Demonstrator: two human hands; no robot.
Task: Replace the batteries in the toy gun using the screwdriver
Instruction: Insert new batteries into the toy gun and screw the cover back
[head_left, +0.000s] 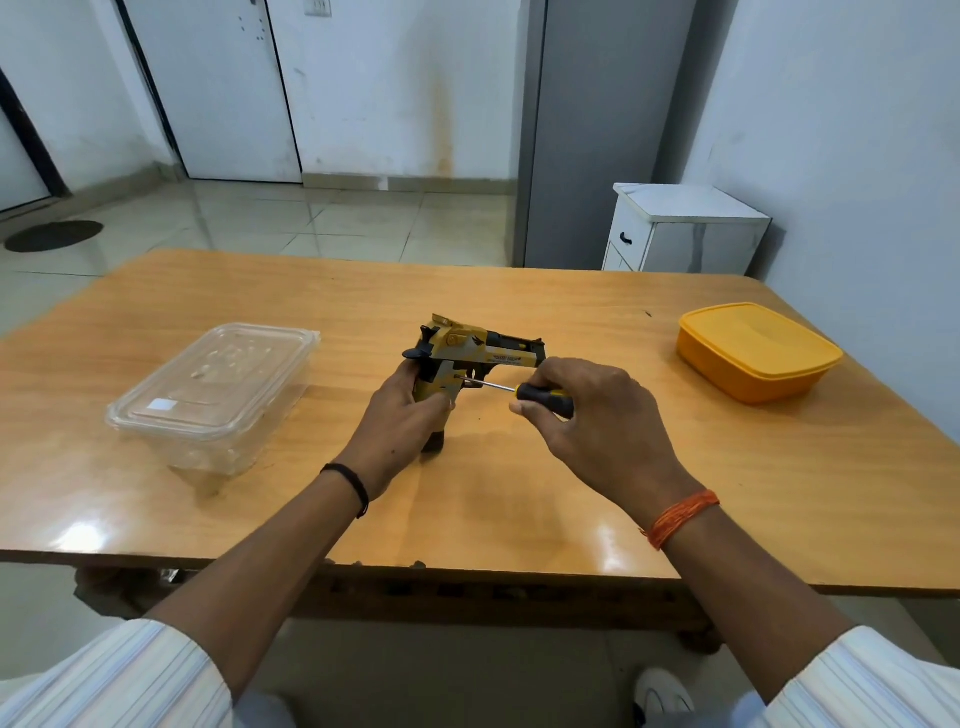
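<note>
A yellow-and-black toy gun stands upright on the wooden table, barrel pointing right. My left hand grips its handle from the left and behind. My right hand holds a screwdriver with a black and yellow handle. Its thin metal shaft runs left, and the tip touches the side of the gun's grip. No batteries are visible.
A clear plastic container with its lid on sits to the left of the gun. A yellow lidded box sits at the right. A white cabinet stands behind the table's far right corner.
</note>
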